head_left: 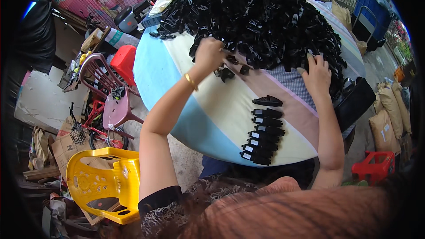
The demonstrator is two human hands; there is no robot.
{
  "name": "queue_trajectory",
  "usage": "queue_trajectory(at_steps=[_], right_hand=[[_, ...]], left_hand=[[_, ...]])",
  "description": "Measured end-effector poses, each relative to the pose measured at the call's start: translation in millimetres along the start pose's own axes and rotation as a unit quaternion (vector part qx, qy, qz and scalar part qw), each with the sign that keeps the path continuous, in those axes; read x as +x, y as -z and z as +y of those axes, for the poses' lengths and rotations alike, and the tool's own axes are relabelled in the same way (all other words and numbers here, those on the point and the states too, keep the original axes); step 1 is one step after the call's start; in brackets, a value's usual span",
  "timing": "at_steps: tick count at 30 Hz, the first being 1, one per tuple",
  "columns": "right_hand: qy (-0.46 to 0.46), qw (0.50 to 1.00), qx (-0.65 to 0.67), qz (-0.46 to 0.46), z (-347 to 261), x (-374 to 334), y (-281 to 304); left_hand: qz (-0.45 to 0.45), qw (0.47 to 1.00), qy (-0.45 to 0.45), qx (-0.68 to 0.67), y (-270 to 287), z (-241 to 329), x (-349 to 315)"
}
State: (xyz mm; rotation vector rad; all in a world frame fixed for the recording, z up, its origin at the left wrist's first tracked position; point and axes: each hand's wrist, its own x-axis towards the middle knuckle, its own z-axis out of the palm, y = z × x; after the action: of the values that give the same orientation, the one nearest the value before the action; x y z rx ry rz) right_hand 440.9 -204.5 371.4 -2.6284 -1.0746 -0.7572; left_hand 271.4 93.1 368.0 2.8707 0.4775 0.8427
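Observation:
A big heap of small black plastic parts [256, 17] covers the far half of a round table [190, 102] with a striped cloth. My left hand [209, 55], a gold bangle on its wrist, is at the heap's near left edge. Its fingers are curled together, and what they hold, if anything, is hidden. Several loose black parts [227, 74] lie just beside it. At the heap's right edge rests my right hand [317, 75], fingers stretched out and apart, touching the parts. Between my forearms, a column of black parts [265, 130] lies side by side, most with a pale end.
A black bin or bag [355, 104] hangs at the table's right edge. Yellow [99, 179] and pink [117, 108] plastic chairs stand to the left, near a red stool [125, 64]. On the right are another red stool [374, 168] and brown sacks [384, 128].

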Motion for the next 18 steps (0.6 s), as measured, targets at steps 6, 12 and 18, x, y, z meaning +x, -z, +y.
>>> queue_trajectory(at_steps=[6, 12, 18], right_hand=[[0.070, 0.986, 0.144, -0.056, 0, -7, -18], [0.074, 0.961, 0.247, -0.099, -16, -11, -4], [0.056, 0.950, 0.270, -0.148, -2, -6, 35]], left_hand=[[-0.078, 0.978, 0.102, 0.164, -17, -49, 10], [0.135, 0.990, -0.004, 0.036, 2, -1, -3], [-0.106, 0.957, -0.085, -0.258, -3, 103, -35]])
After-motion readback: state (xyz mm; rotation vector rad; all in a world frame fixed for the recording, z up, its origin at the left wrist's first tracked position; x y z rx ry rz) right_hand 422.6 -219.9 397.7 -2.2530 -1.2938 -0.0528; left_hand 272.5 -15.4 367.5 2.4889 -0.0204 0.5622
